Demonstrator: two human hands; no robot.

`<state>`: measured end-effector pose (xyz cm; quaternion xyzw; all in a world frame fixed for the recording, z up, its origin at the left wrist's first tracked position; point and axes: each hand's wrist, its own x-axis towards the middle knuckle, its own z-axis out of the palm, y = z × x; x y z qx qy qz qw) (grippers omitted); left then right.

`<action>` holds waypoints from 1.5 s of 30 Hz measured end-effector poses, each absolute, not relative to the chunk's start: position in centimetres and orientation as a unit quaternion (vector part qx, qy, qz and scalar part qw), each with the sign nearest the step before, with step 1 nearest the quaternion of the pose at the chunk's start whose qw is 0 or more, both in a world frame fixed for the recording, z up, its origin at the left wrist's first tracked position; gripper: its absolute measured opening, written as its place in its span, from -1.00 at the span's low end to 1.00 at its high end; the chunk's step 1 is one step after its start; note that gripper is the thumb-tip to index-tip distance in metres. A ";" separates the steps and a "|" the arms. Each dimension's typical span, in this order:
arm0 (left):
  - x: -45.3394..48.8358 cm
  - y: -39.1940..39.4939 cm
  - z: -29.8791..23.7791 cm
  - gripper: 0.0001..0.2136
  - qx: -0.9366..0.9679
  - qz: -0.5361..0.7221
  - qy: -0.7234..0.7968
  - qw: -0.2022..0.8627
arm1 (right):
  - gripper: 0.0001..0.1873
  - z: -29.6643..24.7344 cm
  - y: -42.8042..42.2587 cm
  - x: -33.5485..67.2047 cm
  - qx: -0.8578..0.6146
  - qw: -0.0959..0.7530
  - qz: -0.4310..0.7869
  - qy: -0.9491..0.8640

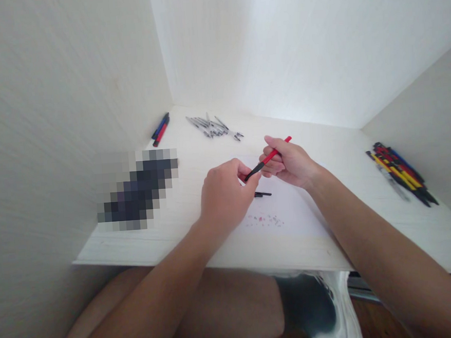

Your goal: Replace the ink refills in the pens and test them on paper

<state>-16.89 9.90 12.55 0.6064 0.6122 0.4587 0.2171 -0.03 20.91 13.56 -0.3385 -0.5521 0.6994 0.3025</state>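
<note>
A red pen (pixel 274 154) with a black front end slants between my two hands above a white sheet of paper (pixel 302 215). The fingers of my right hand (pixel 292 163) are closed round its red barrel. At the black end, my left hand (pixel 227 193) has its thumb and fingertips pinched on the tip; exactly what lies between them is partly hidden. Thin black pieces (pixel 265 194) lie on the paper beside my left thumb. Small dark and red marks (pixel 265 219) are scattered across the sheet's near part.
Several clear slim pen parts (pixel 210 126) lie in a pile at the back. Blue and red pens (pixel 161 129) rest by the left wall. A pixelated dark object (pixel 138 190) lies below them. Several red, yellow, black and blue pens (pixel 399 172) are heaped near the right wall.
</note>
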 end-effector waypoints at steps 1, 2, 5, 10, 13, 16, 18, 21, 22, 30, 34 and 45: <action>-16.9 9.9 12.6 -0.83 0.607 0.456 0.612 0.220 | -0.32 13.5 21.0 0.0 -0.339 0.301 0.700 -0.552; -16.8 9.9 12.5 -0.81 0.608 0.452 0.613 0.223 | -0.33 13.5 21.0 0.1 -0.339 0.300 0.700 -0.552; -16.8 10.1 12.4 -0.71 0.616 0.439 0.612 0.230 | -0.33 13.4 21.2 0.3 -0.326 0.295 0.707 -0.554; -16.9 10.2 12.3 -0.68 0.629 0.436 0.598 0.239 | -0.32 13.3 21.5 0.5 -0.312 0.289 0.714 -0.556; -16.9 10.0 12.4 -0.81 0.627 0.448 0.595 0.227 | -0.31 13.2 21.6 0.6 -0.313 0.274 0.718 -0.558; -16.8 9.8 12.5 -0.85 0.631 0.432 0.608 0.213 | -0.30 13.2 21.6 0.5 -0.317 0.258 0.719 -0.562; -16.8 9.8 12.5 -0.85 0.635 0.419 0.616 0.204 | -0.29 13.2 21.6 0.4 -0.326 0.253 0.717 -0.562; -16.8 9.9 12.4 -0.84 0.638 0.415 0.616 0.201 | -0.28 13.3 21.5 0.3 -0.342 0.248 0.714 -0.559; -16.8 10.0 12.3 -0.83 0.639 0.417 0.614 0.203 | -0.29 13.3 21.5 0.2 -0.345 0.249 0.713 -0.557; -16.8 10.2 12.2 -0.60 0.647 0.385 0.612 0.242 | -0.31 13.6 21.3 0.5 -0.340 0.258 0.711 -0.559; -16.7 10.1 12.1 -0.77 0.639 0.410 0.615 0.213 | -0.30 13.5 21.3 0.5 -0.336 0.246 0.712 -0.566; -16.7 10.1 11.8 -0.74 0.640 0.400 0.629 0.183 | -0.32 13.0 21.6 0.7 -0.314 0.216 0.716 -0.584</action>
